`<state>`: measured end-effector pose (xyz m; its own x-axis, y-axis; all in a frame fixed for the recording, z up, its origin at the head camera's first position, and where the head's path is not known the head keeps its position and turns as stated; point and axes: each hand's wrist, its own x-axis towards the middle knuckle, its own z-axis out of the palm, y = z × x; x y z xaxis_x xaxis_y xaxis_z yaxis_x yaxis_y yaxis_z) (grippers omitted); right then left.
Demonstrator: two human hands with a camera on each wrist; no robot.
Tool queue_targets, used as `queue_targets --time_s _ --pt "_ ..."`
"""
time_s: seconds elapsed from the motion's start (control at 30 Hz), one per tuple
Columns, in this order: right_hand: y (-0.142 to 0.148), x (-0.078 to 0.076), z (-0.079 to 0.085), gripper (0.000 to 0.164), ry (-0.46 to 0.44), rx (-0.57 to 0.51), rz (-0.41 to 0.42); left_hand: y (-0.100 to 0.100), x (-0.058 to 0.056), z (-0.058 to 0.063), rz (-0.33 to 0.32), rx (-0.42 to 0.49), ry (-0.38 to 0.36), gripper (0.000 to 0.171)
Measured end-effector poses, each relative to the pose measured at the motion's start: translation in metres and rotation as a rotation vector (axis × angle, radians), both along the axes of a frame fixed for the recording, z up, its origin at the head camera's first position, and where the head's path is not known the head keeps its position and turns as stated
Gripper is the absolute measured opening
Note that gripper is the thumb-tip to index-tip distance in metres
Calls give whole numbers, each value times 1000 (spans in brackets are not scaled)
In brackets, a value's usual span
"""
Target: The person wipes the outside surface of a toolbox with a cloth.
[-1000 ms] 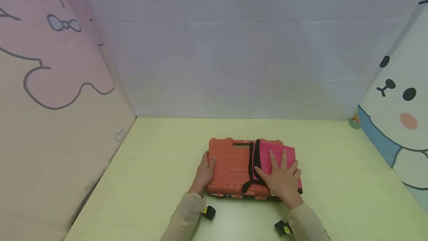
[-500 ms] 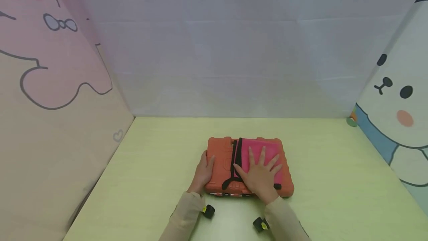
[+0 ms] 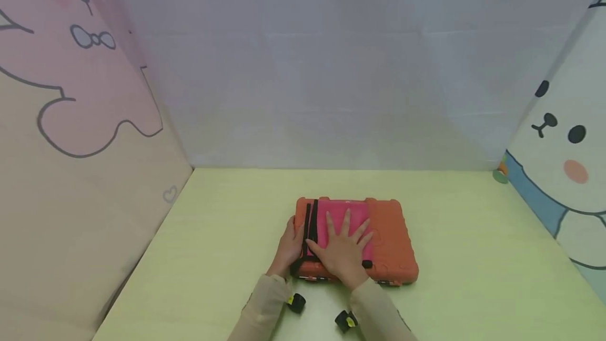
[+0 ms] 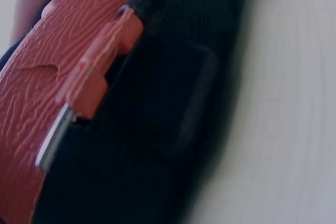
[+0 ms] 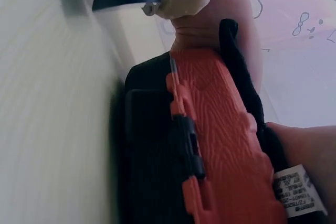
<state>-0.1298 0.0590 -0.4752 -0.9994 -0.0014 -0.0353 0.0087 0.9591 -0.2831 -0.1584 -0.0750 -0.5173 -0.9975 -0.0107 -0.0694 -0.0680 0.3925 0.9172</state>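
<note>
Two hands work over one orange-red hard plastic carrying case (image 3: 393,238), which lies flat on the pale yellow table (image 3: 227,236), a little right of its middle and toward the near side. A folded pink cloth with black trim (image 3: 358,215) covers the left and middle of the lid, and the right part is bare. The left hand (image 3: 286,247) grips the case's left edge, thumb over the top; the right hand (image 3: 344,258) lies flat on the cloth with its fingers spread wide. If the right palm pressed leftward, the cloth would probably bunch against the left hand or slip over that edge, since little lid is left there. The black strap (image 5: 244,77) at the cloth's left side reaches the near left corner and could catch beneath the left fingers. Should the left grip slacken, a sideways push might turn the case on the smooth-looking table. The right palm hides the cloth's centre, and I cannot tell whether it is a pouch or a plain folded piece. The left fingers' undersides are out of sight, the case's black lower half (image 4: 121,177) is too dark for detail, and print on the white label (image 5: 298,191) is unreadable.
</note>
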Motion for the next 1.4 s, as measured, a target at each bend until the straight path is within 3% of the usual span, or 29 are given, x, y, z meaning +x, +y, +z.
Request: queue_targets --time_s 0.2,0.5,0.7,0.9,1.4 --pt "19 0 0 88 -12 -45 -17 1 1 0 17 -34 -18 56" --pt "80 2 3 91 -58 -75 -93 4 3 3 35 -14 -92 60" --pt "103 0 3 91 -65 -96 -142 7 1 2 31 -17 -82 60" --pt "90 -1 1 92 -69 -74 -137 5 1 3 38 -23 -79 61" --pt "19 -3 1 88 9 14 -60 3 3 1 11 -57 -9 57"
